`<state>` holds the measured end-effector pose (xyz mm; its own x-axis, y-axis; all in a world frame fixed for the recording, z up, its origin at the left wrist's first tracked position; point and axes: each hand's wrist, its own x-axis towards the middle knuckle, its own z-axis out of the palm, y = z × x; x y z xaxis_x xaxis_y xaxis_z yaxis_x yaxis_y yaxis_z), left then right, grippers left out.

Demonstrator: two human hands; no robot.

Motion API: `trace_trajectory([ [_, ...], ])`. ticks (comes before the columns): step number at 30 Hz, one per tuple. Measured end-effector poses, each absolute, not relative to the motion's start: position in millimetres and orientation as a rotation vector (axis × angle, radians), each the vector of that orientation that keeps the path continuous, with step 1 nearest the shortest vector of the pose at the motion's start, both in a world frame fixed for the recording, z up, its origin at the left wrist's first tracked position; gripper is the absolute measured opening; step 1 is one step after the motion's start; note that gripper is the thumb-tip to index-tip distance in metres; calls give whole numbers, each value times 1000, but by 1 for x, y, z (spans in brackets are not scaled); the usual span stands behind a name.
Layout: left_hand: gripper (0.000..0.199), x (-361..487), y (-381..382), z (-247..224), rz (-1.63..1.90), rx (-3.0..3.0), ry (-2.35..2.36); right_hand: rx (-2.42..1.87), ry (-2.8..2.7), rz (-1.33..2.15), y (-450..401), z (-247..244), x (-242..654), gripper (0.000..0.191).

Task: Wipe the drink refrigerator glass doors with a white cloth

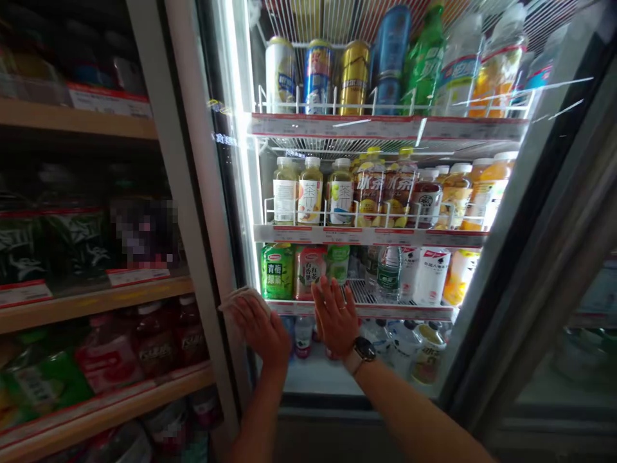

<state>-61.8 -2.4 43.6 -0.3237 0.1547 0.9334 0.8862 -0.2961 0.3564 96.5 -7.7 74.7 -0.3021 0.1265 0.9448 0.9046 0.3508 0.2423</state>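
A pale cloth point(248, 299) lies under the fingers of my left hand point(267, 335), which presses it against the left edge of a glass cooler door point(313, 379). My right hand point(336, 319) rests flat on the glass in front of the lower shelves. Its fingers are stretched out, and it holds nothing. A watch point(364, 350) is on my right wrist. Behind the glass, close to my right fingers, stand a red-labelled bottle point(310, 267) and a green-labelled bottle point(278, 270).
Wire shelves inside the cooler hold cans point(355, 77), tea bottles point(370, 193) and white cartons point(432, 276). A metal door frame point(193, 161) runs along the left. Beyond it are wooden shelves point(96, 299) with bottles and packages. A dark frame point(525, 244) stands on the right.
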Motion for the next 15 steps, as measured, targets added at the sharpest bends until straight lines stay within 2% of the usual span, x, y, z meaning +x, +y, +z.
trace_trajectory([
  [6, 66, -22, -1, 50, -1758, -1321, -1365, -947, -1698, -1022, -5, 72, 96, 70],
  [11, 62, 4, -8, 50, -1818, -1449, -1290, -901, -1681, -1016, -5, 74, 100, 63],
  [15, 59, 14, -20, 52, -1942, -1592, -1281, -793, -1784, -823, -21, 81, 107, 60],
])
